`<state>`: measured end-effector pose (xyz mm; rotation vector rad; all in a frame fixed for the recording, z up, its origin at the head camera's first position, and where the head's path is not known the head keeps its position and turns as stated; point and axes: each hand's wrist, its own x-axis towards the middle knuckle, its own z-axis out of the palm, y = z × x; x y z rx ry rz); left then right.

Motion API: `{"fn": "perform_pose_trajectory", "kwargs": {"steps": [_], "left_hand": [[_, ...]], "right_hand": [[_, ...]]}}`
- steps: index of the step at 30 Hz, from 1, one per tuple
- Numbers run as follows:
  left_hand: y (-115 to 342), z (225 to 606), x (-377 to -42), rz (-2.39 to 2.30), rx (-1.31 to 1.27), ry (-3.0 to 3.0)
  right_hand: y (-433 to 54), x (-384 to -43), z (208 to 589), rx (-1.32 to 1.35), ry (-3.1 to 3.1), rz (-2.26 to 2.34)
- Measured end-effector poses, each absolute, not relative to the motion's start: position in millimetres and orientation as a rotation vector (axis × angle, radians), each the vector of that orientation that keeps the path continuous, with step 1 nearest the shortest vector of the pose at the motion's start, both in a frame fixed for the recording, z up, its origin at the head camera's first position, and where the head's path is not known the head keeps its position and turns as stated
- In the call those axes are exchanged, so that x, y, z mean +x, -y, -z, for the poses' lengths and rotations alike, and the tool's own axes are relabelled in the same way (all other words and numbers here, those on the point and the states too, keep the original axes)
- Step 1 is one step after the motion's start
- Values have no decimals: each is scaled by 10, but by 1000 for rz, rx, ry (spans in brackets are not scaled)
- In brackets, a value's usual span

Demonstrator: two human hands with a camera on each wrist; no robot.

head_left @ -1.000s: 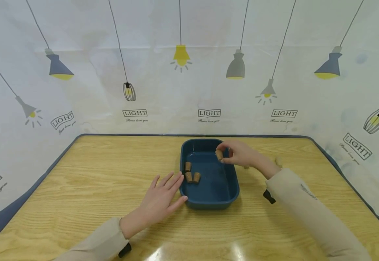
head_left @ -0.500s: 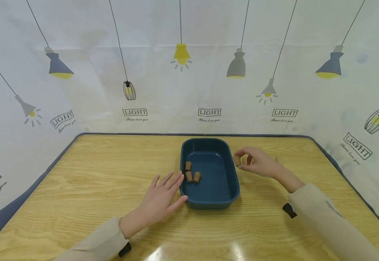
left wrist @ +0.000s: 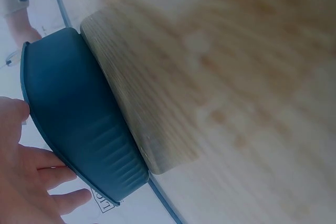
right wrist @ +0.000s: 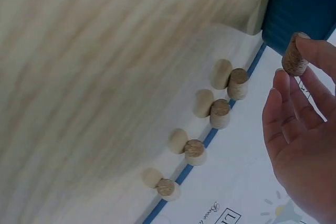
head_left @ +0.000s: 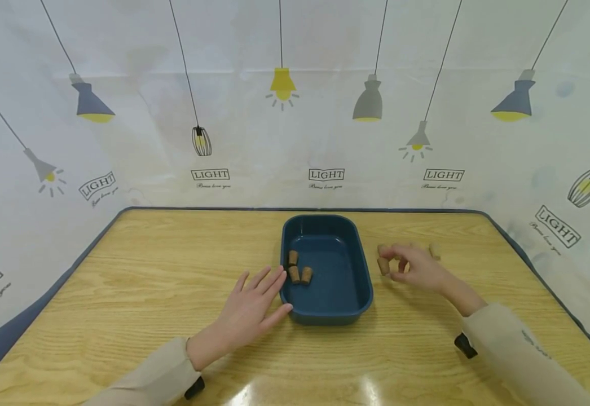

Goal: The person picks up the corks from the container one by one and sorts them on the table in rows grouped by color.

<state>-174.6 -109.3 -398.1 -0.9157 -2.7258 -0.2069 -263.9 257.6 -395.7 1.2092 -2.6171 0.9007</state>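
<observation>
My left hand (head_left: 241,310) lies with its fingers spread and straight, fingertips at the left rim of a dark blue rectangular tray (head_left: 335,282). Inside, by that rim, sit three brown corks (head_left: 306,276). To the right of the tray, my right hand (head_left: 419,269) pinches a cork (head_left: 383,265) between thumb and fingers; in the right wrist view this held cork (right wrist: 295,56) appears in front of the tray's blue wall (right wrist: 299,9). Beyond the right hand, more corks (right wrist: 220,114) stand in a row on the table, partly hidden by that hand in the head view.
The wood-grain table (head_left: 173,270) extends to either side of the tray. Behind it and at both sides rises a pale backdrop (head_left: 254,129) printed with lamps. A cork (head_left: 434,251) stands farthest right near the back.
My right hand has moved from over the tray to the right, out past its rim and slightly nearer, still pinching a cork. The left hand, tray and corks inside it stay put.
</observation>
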Motion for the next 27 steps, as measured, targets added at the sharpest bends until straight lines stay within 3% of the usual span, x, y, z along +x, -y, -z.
{"fn": "perform_pose_trajectory", "kwargs": {"steps": [12, 27], "left_hand": [[1096, 3973, -1739, 197, -920, 2736], [1104, 3977, -1746, 190, -914, 2744]], "right_hand": [[-2659, -2601, 4092, 1051, 2821, -989], [-2702, -2591, 4111, 1072, 2881, -924]]}}
